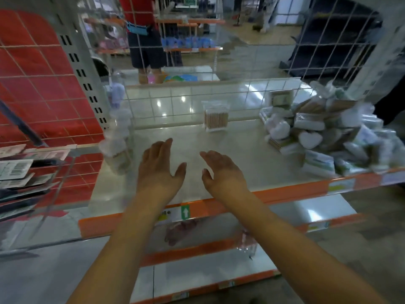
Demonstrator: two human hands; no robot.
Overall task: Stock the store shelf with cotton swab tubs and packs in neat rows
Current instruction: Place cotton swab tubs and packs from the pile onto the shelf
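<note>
Both hands are reaching out over the pale shelf, side by side and a little apart, palms down. The left hand is hanging with fingers straight and loosely spread, gripping nothing; the right hand is lying much the same, fingers extended and thumb out, also holding nothing. Ahead of them, standing upright against the wire grid back of the shelf, a clear pack of wooden-stick cotton swabs is sitting alone, well apart from both hands and slightly nearer the right one's line. To the left of the left hand, near the shelf's left end, a row of clear cotton swab tubs is running from front to back; they are blurred, so their number is hard to tell. Far to the right of the right hand, a loose heap of swab packs is piling up on the shelf's right end, white and brown packs lying at all angles. The orange price rail is running under both forearms. Beyond the grid, a person in a red top is standing in the next aisle.
</note>
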